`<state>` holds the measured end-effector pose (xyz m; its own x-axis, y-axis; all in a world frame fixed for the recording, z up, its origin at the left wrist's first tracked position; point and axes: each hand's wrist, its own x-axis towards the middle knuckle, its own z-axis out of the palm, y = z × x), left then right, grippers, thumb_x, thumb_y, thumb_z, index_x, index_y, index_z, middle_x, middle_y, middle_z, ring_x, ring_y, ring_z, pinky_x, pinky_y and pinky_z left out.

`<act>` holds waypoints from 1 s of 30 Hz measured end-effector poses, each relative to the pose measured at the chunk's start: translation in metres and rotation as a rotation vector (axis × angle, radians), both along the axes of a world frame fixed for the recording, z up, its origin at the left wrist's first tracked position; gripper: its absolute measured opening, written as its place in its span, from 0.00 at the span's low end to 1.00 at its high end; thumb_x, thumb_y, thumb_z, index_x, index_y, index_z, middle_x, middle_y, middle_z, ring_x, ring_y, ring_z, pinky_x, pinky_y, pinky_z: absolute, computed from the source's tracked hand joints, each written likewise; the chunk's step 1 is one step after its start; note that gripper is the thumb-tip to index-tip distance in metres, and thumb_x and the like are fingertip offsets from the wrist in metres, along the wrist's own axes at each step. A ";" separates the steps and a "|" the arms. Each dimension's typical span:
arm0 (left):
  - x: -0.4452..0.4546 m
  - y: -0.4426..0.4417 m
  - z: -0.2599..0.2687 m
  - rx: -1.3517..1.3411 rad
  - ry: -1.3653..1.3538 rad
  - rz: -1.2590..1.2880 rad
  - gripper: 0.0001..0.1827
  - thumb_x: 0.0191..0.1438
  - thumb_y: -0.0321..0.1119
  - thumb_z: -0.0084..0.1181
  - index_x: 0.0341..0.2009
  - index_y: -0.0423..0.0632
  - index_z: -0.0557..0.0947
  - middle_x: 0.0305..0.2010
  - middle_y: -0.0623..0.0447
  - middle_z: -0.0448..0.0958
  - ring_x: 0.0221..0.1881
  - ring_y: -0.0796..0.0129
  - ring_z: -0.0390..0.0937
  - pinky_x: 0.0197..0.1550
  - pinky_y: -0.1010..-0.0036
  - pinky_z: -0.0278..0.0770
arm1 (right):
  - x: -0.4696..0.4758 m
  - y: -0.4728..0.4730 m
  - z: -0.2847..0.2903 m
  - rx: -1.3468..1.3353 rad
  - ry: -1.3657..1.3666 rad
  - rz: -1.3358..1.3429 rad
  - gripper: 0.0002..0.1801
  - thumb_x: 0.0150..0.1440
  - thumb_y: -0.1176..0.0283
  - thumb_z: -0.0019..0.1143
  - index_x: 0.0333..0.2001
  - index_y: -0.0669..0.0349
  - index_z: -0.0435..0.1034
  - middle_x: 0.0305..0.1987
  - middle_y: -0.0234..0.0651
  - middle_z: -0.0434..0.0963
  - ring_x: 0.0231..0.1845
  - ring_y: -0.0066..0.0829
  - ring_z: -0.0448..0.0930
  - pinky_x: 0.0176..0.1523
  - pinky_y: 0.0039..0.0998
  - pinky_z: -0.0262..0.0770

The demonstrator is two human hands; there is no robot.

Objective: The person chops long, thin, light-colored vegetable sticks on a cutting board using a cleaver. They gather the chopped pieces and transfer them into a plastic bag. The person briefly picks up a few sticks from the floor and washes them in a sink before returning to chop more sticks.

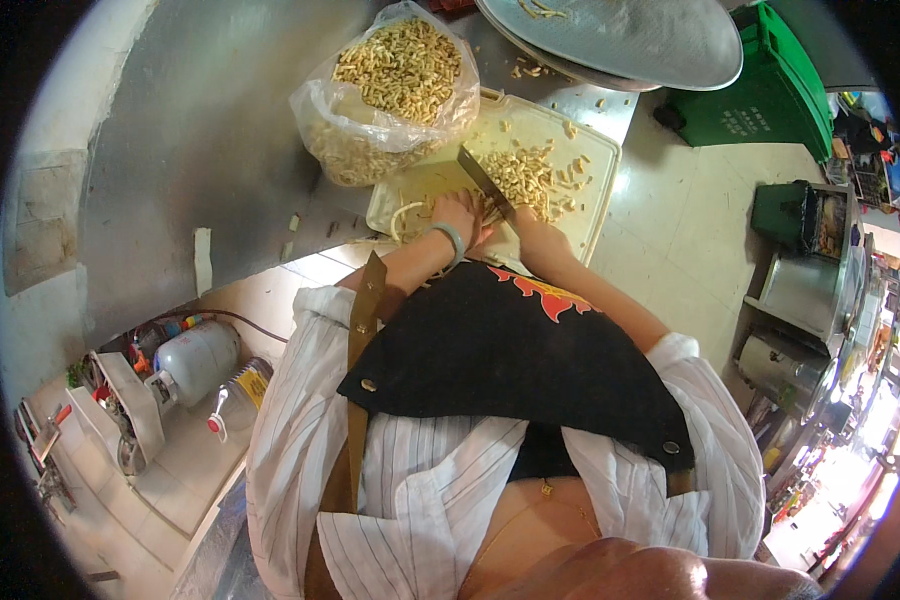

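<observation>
My right hand (544,238) grips the handle of a broad-bladed kitchen knife (486,180). Its blade slants across a pale plastic cutting board (598,217). To the left of the blade, my left hand (459,216), with a bangle on the wrist, presses down on pale vegetable stalks (489,210). A loose pile of chopped stalk pieces (523,180) covers the board on the blade's right. Longer uncut stalks (403,217) lie at the board's left end. Just beyond, an open clear plastic bag (322,146) is filled with chopped pieces (405,71).
The board rests on a stainless steel table (217,135). Large round metal trays (630,41) sit at the far right, above scattered bits. A green wheeled bin (750,105) stands past the table's right edge. On the floor at left are a gas cylinder (199,360) and plastic jug (240,397).
</observation>
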<state>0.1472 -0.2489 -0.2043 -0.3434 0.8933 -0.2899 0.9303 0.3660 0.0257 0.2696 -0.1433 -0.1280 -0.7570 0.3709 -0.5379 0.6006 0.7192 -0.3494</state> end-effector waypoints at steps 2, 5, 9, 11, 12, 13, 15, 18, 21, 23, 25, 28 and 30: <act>-0.002 0.006 0.009 -0.073 -0.032 -0.014 0.33 0.43 0.61 0.46 0.42 0.44 0.73 0.39 0.44 0.69 0.39 0.54 0.68 0.38 0.59 0.64 | -0.008 -0.001 -0.023 0.032 0.084 -0.031 0.10 0.50 0.76 0.37 0.37 0.64 0.54 0.25 0.54 0.73 0.29 0.53 0.75 0.32 0.46 0.69; -0.002 0.004 0.010 -0.090 -0.079 -0.001 0.31 0.44 0.60 0.45 0.41 0.44 0.73 0.39 0.45 0.68 0.39 0.55 0.69 0.37 0.59 0.65 | -0.013 0.015 -0.023 0.002 0.104 -0.071 0.09 0.51 0.75 0.35 0.37 0.64 0.54 0.24 0.55 0.72 0.29 0.54 0.74 0.32 0.47 0.69; -0.002 0.005 0.005 -0.030 -0.071 0.028 0.29 0.44 0.58 0.46 0.39 0.44 0.74 0.37 0.46 0.69 0.38 0.56 0.69 0.37 0.61 0.65 | 0.004 0.020 0.021 0.044 -0.012 -0.012 0.12 0.49 0.76 0.37 0.39 0.62 0.55 0.27 0.54 0.73 0.31 0.52 0.76 0.34 0.46 0.69; -0.001 0.004 0.013 -0.099 -0.077 0.020 0.30 0.45 0.58 0.45 0.41 0.44 0.73 0.38 0.46 0.68 0.39 0.57 0.69 0.39 0.61 0.65 | 0.008 0.015 0.039 0.030 -0.018 0.025 0.12 0.49 0.77 0.37 0.40 0.63 0.55 0.27 0.53 0.73 0.31 0.51 0.76 0.34 0.46 0.70; -0.001 0.005 0.012 -0.105 -0.081 0.025 0.30 0.46 0.58 0.44 0.41 0.44 0.73 0.38 0.46 0.68 0.40 0.56 0.69 0.39 0.61 0.64 | 0.010 0.015 0.038 0.031 -0.010 0.044 0.12 0.49 0.77 0.37 0.40 0.63 0.55 0.27 0.53 0.73 0.31 0.51 0.76 0.35 0.46 0.70; -0.001 0.005 0.011 -0.111 -0.085 0.031 0.30 0.46 0.58 0.44 0.42 0.44 0.72 0.39 0.45 0.68 0.40 0.56 0.69 0.39 0.61 0.64 | 0.012 0.014 0.037 0.031 -0.002 0.064 0.12 0.49 0.77 0.37 0.40 0.64 0.55 0.27 0.53 0.73 0.31 0.51 0.76 0.35 0.46 0.70; 0.000 0.008 0.013 -0.160 -0.054 0.025 0.31 0.46 0.59 0.43 0.43 0.44 0.72 0.39 0.45 0.68 0.41 0.55 0.68 0.40 0.61 0.64 | 0.014 0.013 0.033 0.030 -0.037 0.082 0.12 0.49 0.77 0.37 0.40 0.64 0.55 0.26 0.53 0.73 0.31 0.51 0.76 0.35 0.46 0.70; 0.003 0.006 0.004 -0.116 -0.022 0.022 0.33 0.46 0.60 0.42 0.45 0.45 0.71 0.40 0.44 0.68 0.43 0.54 0.67 0.40 0.61 0.63 | 0.010 0.013 0.030 0.005 -0.053 0.078 0.12 0.49 0.77 0.37 0.39 0.64 0.55 0.26 0.53 0.73 0.31 0.50 0.76 0.35 0.45 0.70; 0.002 0.004 0.008 -0.152 -0.056 0.023 0.33 0.45 0.60 0.43 0.45 0.45 0.71 0.41 0.44 0.67 0.43 0.53 0.66 0.41 0.59 0.63 | 0.001 0.002 -0.003 0.012 0.043 0.037 0.11 0.49 0.78 0.36 0.38 0.65 0.54 0.25 0.55 0.73 0.29 0.53 0.75 0.34 0.47 0.69; 0.000 0.010 0.014 -0.138 -0.095 0.044 0.33 0.45 0.59 0.45 0.45 0.44 0.71 0.41 0.44 0.67 0.43 0.53 0.65 0.42 0.58 0.62 | -0.005 -0.001 -0.028 0.031 0.093 0.005 0.09 0.51 0.75 0.36 0.37 0.64 0.54 0.24 0.55 0.72 0.28 0.55 0.74 0.33 0.48 0.68; 0.001 0.004 0.009 -0.084 -0.136 0.090 0.31 0.44 0.58 0.47 0.43 0.44 0.72 0.41 0.43 0.66 0.43 0.53 0.65 0.42 0.57 0.61 | -0.011 0.006 -0.030 -0.007 0.140 -0.053 0.10 0.53 0.71 0.36 0.37 0.64 0.54 0.24 0.55 0.72 0.28 0.56 0.73 0.33 0.49 0.67; 0.007 -0.003 0.003 0.046 -0.099 0.139 0.30 0.43 0.57 0.50 0.39 0.42 0.73 0.40 0.44 0.66 0.43 0.54 0.64 0.42 0.57 0.60 | 0.005 0.014 0.000 -0.011 0.124 -0.081 0.11 0.55 0.68 0.36 0.37 0.63 0.54 0.24 0.56 0.72 0.28 0.56 0.73 0.33 0.49 0.67; 0.005 -0.001 -0.001 0.038 -0.054 0.136 0.31 0.42 0.58 0.50 0.38 0.42 0.73 0.40 0.45 0.65 0.42 0.55 0.63 0.43 0.57 0.59 | 0.011 0.013 0.027 0.005 0.048 -0.043 0.11 0.51 0.74 0.37 0.39 0.63 0.54 0.25 0.55 0.73 0.30 0.54 0.75 0.34 0.48 0.68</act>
